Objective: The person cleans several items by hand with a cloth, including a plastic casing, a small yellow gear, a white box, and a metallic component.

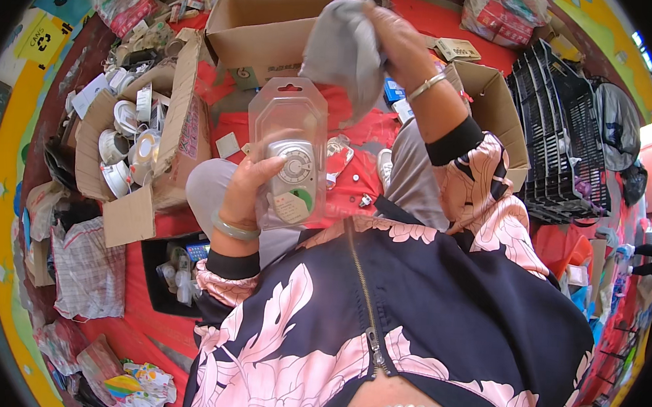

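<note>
My left hand is closed round the lower left side of a clear plastic blister pack, held upright in front of me. Inside the pack sits a white device with a round dial, and below it is a card with a green patch. My right hand is raised at the upper middle, its fingers gripping a grey cloth. The cloth hangs down to the right of the pack's top, apart from my left hand. My right fingertips are partly hidden by the cloth.
An open cardboard box at the left holds several white round items. Another open box stands ahead, and a third at the right beside black plastic crates. Small pieces lie on the red floor covering between my legs.
</note>
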A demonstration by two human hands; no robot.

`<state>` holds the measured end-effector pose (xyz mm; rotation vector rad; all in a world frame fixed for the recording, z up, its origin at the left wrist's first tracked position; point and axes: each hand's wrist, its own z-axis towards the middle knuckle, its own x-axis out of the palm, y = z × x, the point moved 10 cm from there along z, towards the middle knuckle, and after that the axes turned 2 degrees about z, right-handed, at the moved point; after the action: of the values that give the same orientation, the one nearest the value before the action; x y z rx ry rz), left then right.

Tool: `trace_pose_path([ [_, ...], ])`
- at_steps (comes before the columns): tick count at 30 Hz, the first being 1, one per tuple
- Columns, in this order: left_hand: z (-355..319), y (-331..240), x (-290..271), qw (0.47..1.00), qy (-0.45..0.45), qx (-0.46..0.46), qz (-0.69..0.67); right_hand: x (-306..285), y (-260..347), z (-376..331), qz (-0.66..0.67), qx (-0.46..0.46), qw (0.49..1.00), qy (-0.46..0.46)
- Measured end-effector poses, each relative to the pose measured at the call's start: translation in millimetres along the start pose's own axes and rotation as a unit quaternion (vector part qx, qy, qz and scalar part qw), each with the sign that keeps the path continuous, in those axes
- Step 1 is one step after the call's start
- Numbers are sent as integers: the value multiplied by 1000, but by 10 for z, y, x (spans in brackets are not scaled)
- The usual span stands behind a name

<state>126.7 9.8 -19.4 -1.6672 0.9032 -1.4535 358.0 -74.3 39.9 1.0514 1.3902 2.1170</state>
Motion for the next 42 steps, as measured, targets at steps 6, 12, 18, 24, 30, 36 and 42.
trace_pose_path([
  [6,27,-8,87,1000,-2,-10,-15,916,-299,-566,-35,68,985,157],
  [12,97,40,112,999,-9,14,-40,776,-97,-503,-255,-127,958,33],
  [18,123,62,88,1000,-10,26,-1,634,-313,-479,-49,-66,995,-60],
  [24,-40,233,-111,996,-16,28,-78,-594,-155,-170,106,-33,969,-219],
  [30,-19,6,-236,983,-78,93,-135,298,-1,-511,-86,-24,996,-24],
  [36,124,60,-31,982,-74,75,-154,750,-322,-754,-245,-139,959,-34],
  [42,160,137,-58,983,-92,79,-136,417,-502,-629,-171,-74,976,-113],
])
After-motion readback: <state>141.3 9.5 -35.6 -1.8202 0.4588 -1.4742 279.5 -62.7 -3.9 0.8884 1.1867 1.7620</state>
